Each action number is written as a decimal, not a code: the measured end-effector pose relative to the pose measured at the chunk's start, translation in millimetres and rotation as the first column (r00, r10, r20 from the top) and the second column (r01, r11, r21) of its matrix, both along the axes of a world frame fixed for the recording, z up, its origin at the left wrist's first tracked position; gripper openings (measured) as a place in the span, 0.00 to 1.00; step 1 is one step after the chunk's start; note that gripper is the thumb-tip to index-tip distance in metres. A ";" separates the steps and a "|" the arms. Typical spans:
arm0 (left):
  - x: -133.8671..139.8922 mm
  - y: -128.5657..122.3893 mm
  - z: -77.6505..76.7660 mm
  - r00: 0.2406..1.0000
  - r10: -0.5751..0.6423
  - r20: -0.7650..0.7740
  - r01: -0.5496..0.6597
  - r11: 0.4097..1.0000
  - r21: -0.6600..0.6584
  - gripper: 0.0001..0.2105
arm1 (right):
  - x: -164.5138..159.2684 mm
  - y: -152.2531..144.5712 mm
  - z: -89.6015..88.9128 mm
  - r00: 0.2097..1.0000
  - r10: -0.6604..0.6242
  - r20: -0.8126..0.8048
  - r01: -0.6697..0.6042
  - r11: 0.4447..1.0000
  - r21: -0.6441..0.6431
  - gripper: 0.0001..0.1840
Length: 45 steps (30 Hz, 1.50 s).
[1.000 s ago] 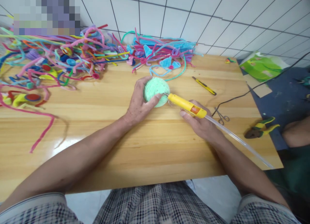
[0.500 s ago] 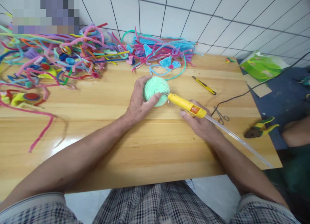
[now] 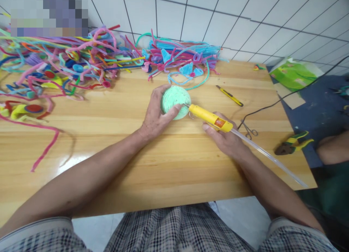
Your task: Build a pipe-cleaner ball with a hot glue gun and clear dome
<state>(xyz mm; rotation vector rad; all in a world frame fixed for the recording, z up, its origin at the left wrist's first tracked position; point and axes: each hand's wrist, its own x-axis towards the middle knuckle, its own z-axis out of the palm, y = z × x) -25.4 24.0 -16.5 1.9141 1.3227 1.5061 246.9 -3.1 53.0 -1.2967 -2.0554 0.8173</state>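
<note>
The left hand (image 3: 155, 117) grips a round, mint-green, coiled fuzzy piece (image 3: 176, 96); the right hand (image 3: 227, 142) grasps a yellow plastic glue gun (image 3: 203, 114), nozzle just beside the left thumb.

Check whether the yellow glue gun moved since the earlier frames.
No, no visible shift in any direction: judged against the utility knife lying on the table, the yellow glue gun in the right hand keeps the same place.

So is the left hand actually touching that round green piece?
Touching. The head view shows the left hand curled around the round green piece, thumb lying across it.
</note>
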 end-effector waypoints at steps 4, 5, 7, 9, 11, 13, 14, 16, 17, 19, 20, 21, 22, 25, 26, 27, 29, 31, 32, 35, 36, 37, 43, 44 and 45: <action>-0.5 -0.5 1.5 1.000 -0.004 -0.008 0.004 1.000 0.000 0.34 | -0.3 0.5 -1.1 1.000 0.003 -0.007 -0.003 1.000 0.024 0.14; -0.5 -0.6 1.9 1.000 -0.004 -0.010 0.004 1.000 0.002 0.34 | -0.3 0.6 -1.4 1.000 0.004 -0.009 -0.004 1.000 0.030 0.14; -0.3 -0.8 2.4 1.000 -0.005 -0.011 0.005 1.000 0.004 0.34 | -0.4 0.6 -2.0 1.000 0.000 -0.009 0.000 0.999 0.035 0.15; 0.2 -0.6 2.5 1.000 -0.007 -0.008 0.007 1.000 0.005 0.34 | -0.5 0.3 -2.7 1.000 -0.007 -0.008 0.007 1.000 0.030 0.16; 0.8 -0.2 2.1 1.000 -0.003 -0.005 0.003 1.000 0.006 0.34 | -0.8 -0.4 -3.2 1.000 -0.014 -0.010 0.014 1.000 0.015 0.16; 1.3 0.4 1.3 1.000 0.004 -0.005 -0.004 1.000 0.012 0.34 | -1.2 -1.1 -3.3 1.000 -0.018 -0.013 0.018 1.000 0.004 0.16; 1.4 0.8 0.9 1.000 0.007 -0.005 -0.007 1.000 0.016 0.33 | -1.3 -1.4 -3.3 1.000 -0.019 -0.015 0.019 1.000 0.005 0.16; 1.5 1.2 0.2 1.000 0.010 -0.007 -0.010 1.000 0.020 0.34 | -1.5 -1.9 -3.1 1.000 -0.016 -0.013 0.016 1.000 0.006 0.15; 1.4 1.3 0.0 1.000 0.011 -0.007 -0.011 1.000 0.020 0.34 | -1.4 -2.0 -3.0 1.000 -0.015 -0.013 0.015 1.000 0.007 0.15; 1.1 1.3 -0.2 1.000 0.014 -0.003 -0.014 1.000 0.015 0.34 | -1.1 -2.4 -2.7 1.000 -0.018 -0.012 0.018 1.000 0.005 0.15; 0.9 1.1 -0.2 1.000 0.015 0.000 -0.015 1.000 0.011 0.34 | -1.0 -2.6 -2.5 1.000 -0.024 -0.012 0.024 1.000 0.004 0.15; 0.7 0.9 -0.1 1.000 0.013 0.004 -0.013 1.000 0.007 0.34 | -0.9 -2.7 -2.4 0.999 -0.032 -0.012 0.032 0.999 0.003 0.15; 0.5 0.6 0.0 1.000 0.011 0.008 -0.011 1.000 0.004 0.34 | -0.9 -2.7 -2.3 0.999 -0.040 -0.011 0.040 0.999 0.002 0.15; 0.2 -0.2 0.7 1.000 0.002 0.010 -0.002 1.000 0.002 0.33 | -1.0 -1.8 -2.6 0.999 -0.043 -0.005 0.043 0.999 0.000 0.16; 0.3 -0.4 1.0 1.000 0.001 0.008 -0.001 1.000 0.004 0.33 | -1.0 -1.2 -2.9 0.999 -0.038 -0.005 0.038 0.999 0.004 0.16; 0.3 -0.5 1.3 1.000 0.002 0.006 -0.002 1.000 0.006 0.33 | -1.0 -0.6 -3.3 1.000 -0.030 -0.007 0.030 0.999 0.011 0.16; 0.4 -0.6 1.8 1.000 0.004 0.000 -0.004 1.000 0.008 0.33 | -0.6 0.2 -4.1 1.000 -0.019 -0.009 0.019 0.999 0.028 0.16; 0.1 -0.8 2.3 1.000 0.003 -0.004 -0.003 1.000 0.006 0.33 | 0.5 -0.2 -4.4 1.000 -0.016 0.001 0.016 0.999 0.030 0.16; -0.2 -1.0 2.4 1.000 0.001 -0.006 0.000 1.000 0.002 0.33 | 1.4 -0.6 -4.2 1.000 -0.021 0.005 0.020 0.999 0.024 0.16; -1.7 -1.7 2.1 1.000 -0.011 0.003 0.011 1.000 -0.015 0.32 | 6.8 1.0 -1.8 0.999 -0.042 0.014 0.042 0.999 -0.015 0.17; -2.3 -1.7 1.5 1.000 -0.011 0.010 0.011 1.000 -0.020 0.32 | 10.2 4.2 -0.4 0.998 -0.064 0.004 0.064 0.998 -0.020 0.16; -3.0 -1.6 0.6 1.000 -0.006 0.021 0.007 1.000 -0.021 0.32 | 14.7 9.4 1.1 0.996 -0.092 -0.011 0.091 0.996 -0.018 0.16; -6.6 4.4 -9.2 0.997 0.032 0.067 -0.033 0.999 0.014 0.32 | 73.6 73.0 8.9 0.925 -0.361 -0.116 0.362 0.932 -0.013 0.16; -6.7 5.4 -10.9 0.997 0.034 0.076 -0.035 0.999 0.009 0.32 | 86.3 83.4 8.5 0.903 -0.415 -0.112 0.415 0.909 -0.028 0.13; -6.8 6.1 -12.3 0.995 0.038 0.087 -0.038 0.999 -0.001 0.32 | 98.3 92.2 7.2 0.876 -0.474 -0.088 0.473 0.880 -0.041 0.11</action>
